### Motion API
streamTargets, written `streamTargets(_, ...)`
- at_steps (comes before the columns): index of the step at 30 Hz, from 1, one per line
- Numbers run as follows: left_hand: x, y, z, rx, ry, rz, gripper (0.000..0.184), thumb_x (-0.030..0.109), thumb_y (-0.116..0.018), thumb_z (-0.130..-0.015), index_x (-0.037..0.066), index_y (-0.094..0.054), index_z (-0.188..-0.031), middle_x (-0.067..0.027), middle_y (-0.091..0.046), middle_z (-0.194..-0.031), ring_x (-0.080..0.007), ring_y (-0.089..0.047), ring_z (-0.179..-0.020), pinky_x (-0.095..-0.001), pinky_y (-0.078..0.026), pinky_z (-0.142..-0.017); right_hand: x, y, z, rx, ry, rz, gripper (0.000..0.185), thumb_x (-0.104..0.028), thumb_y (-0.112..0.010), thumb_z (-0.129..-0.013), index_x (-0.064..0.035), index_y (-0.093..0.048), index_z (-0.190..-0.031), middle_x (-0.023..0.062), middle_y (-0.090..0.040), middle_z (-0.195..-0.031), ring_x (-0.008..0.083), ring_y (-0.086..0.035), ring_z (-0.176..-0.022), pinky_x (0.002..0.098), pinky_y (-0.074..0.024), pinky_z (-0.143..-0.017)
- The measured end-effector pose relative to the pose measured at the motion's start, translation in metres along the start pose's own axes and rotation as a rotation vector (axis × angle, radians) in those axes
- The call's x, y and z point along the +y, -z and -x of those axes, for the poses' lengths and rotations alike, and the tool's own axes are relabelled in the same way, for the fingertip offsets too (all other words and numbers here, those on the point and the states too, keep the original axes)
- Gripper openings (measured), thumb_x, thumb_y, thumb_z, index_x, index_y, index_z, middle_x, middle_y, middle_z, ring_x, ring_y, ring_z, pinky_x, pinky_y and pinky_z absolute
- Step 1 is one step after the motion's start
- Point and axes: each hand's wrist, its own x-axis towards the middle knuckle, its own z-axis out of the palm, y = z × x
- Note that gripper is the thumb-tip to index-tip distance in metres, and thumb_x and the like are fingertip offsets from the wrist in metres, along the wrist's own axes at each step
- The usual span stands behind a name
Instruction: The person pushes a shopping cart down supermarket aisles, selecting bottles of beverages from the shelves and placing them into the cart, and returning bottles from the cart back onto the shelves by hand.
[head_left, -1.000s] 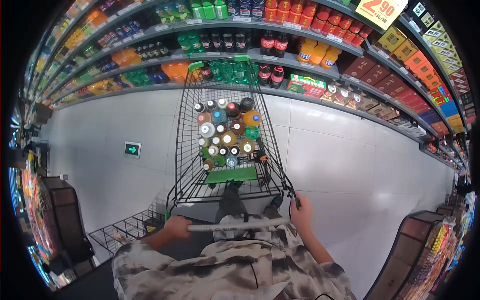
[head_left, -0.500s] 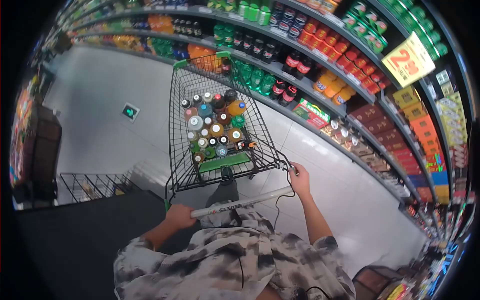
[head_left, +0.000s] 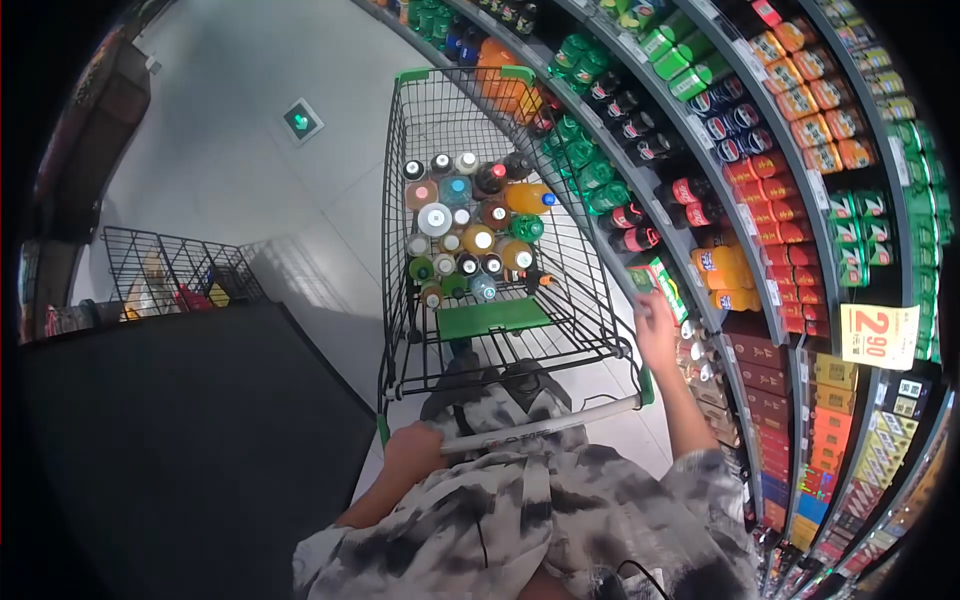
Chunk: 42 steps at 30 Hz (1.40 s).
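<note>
My left hand (head_left: 414,451) is closed round the left end of the shopping cart's pale handle (head_left: 548,424). Off the handle, my right hand (head_left: 656,324) hangs beyond the cart's right side, close to a green-and-red box (head_left: 664,286) on the lower shelf; whether it touches anything there is unclear. Its fingers look partly curled and are blurred. Ahead of me stands the black wire shopping cart (head_left: 396,130) with green corners and a green flap (head_left: 488,317). Several upright drink bottles fill its middle, among them an orange one with a blue cap (head_left: 526,198).
Curved-looking shelves of drinks line the right, with red cola bottles (head_left: 634,238), red cans (head_left: 757,181) and a yellow price sign (head_left: 880,336). A dark flat-topped block (head_left: 190,430) and a wire rack (head_left: 185,265) stand left. The tiled floor (head_left: 230,90) carries a green arrow sign (head_left: 302,121).
My right hand has left the handle area and reached right, toward the shelf. The view has turned, bringing the drink shelves lower and closer. My left hand stays on the handle.
</note>
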Motion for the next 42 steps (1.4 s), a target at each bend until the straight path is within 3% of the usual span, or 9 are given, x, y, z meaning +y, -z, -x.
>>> streamTargets(4, 0.023, 0.008, -0.014, 0.042, 0.127, 0.112, 0.03, 0.035, -0.071, -0.061, 0.011, -0.069, -0.08, -0.0162, -0.061, -0.078, -0.0342, -0.065, -0.074, -0.0459, -0.054, -0.067, -0.034, -0.067, -0.183, -0.232, 0.297, 0.014, 0.023, -0.013, -0.058, -0.086, -0.0041, -0.061, -0.107, 0.0159, -0.061, -0.096, 0.0326, -0.059, -0.095, 0.0395, -0.0475, -0.082)
streamTargets(14, 0.046, 0.025, -0.043, -0.082, 0.271, 0.188, 0.022, 0.028, -0.072, -0.057, 0.012, -0.066, -0.07, -0.0063, -0.065, -0.072, -0.024, -0.064, -0.08, -0.0413, -0.054, -0.066, 0.002, -0.287, -0.409, -0.626, 0.308, 0.712, 0.074, -0.036, -0.07, -0.081, -0.03, -0.033, -0.145, 0.0141, -0.054, -0.126, 0.0329, -0.058, -0.112, 0.0454, -0.0499, -0.091)
streamTargets(19, 0.057, 0.01, -0.051, 0.021, 0.272, 0.149, 0.019, 0.027, -0.071, -0.055, 0.012, -0.063, -0.064, -0.0022, -0.063, -0.066, -0.0216, -0.062, -0.067, -0.0369, -0.053, -0.056, 0.01, -0.326, -0.459, -0.777, 0.569, 0.727, 0.069, -0.055, -0.069, -0.076, -0.0202, -0.048, -0.132, 0.0151, -0.068, -0.096, 0.034, -0.066, -0.094, 0.046, -0.0532, -0.076)
streamTargets(20, 0.062, 0.009, -0.054, 0.091, 0.268, 0.157, 0.017, 0.026, -0.07, -0.056, 0.013, -0.062, -0.062, -0.0019, -0.062, -0.063, -0.0211, -0.061, -0.065, -0.0364, -0.052, -0.054, 0.014, -0.326, -0.465, -0.713, 0.589, 0.611, 0.058, -0.051, -0.071, -0.076, -0.0153, -0.057, -0.119, 0.0146, -0.069, -0.094, 0.0323, -0.067, -0.091, 0.0445, -0.0533, -0.075)
streamTargets(25, 0.084, 0.019, -0.075, 0.203, 0.307, 0.159, 0.014, 0.025, -0.069, -0.057, 0.014, -0.061, -0.061, -0.0016, -0.062, -0.06, -0.0198, -0.06, -0.063, -0.0356, -0.05, -0.052, -0.003, -0.324, -0.481, -0.622, 0.513, 0.407, 0.048, -0.048, -0.069, -0.079, -0.0054, -0.067, -0.1, 0.0177, -0.069, -0.088, 0.0366, -0.066, -0.087, 0.0458, -0.053, -0.076)
streamTargets(29, 0.091, 0.023, -0.085, 0.201, 0.297, 0.147, 0.016, 0.028, -0.069, -0.059, 0.014, -0.064, -0.066, -0.0024, -0.064, -0.063, -0.0204, -0.062, -0.066, -0.0354, -0.052, -0.055, -0.039, -0.282, -0.486, -0.437, 0.596, 0.357, 0.049, -0.05, -0.065, -0.08, -0.0011, -0.068, -0.082, 0.022, -0.067, -0.08, 0.0373, -0.066, -0.081, 0.0472, -0.0529, -0.074)
streamTargets(36, 0.091, 0.038, -0.099, 0.266, 0.281, 0.103, 0.021, 0.031, -0.068, -0.064, 0.012, -0.068, -0.073, -0.0063, -0.065, -0.069, -0.0259, -0.065, -0.072, -0.0412, -0.054, -0.063, -0.119, -0.1, -0.487, -0.183, 0.624, 0.244, 0.043, -0.047, -0.062, -0.082, -0.0042, -0.068, -0.08, 0.0188, -0.064, -0.065, 0.0368, -0.066, -0.068, 0.0463, -0.0525, -0.066)
streamTargets(40, 0.088, 0.045, -0.103, 0.24, 0.334, 0.075, 0.02, 0.031, -0.069, -0.063, 0.015, -0.07, -0.075, -0.012, -0.065, -0.072, -0.0308, -0.065, -0.071, -0.0431, -0.052, -0.06, -0.13, -0.004, -0.466, -0.068, 0.675, -0.152, 0.032, -0.035, -0.07, -0.081, -0.0036, -0.065, -0.082, 0.0135, -0.065, -0.065, 0.0276, -0.066, -0.06, 0.0378, -0.0495, -0.057)
streamTargets(42, 0.086, 0.048, -0.104, 0.363, 0.319, 0.082, 0.021, 0.032, -0.069, -0.063, 0.014, -0.07, -0.075, -0.0128, -0.065, -0.072, -0.0319, -0.065, -0.068, -0.0428, -0.052, -0.061, -0.125, 0.038, -0.443, -0.036, 0.549, -0.177, 0.03, -0.033, -0.07, -0.083, -0.0044, -0.063, -0.089, 0.0095, -0.066, -0.07, 0.0162, -0.063, -0.062, 0.0311, -0.0476, -0.057)
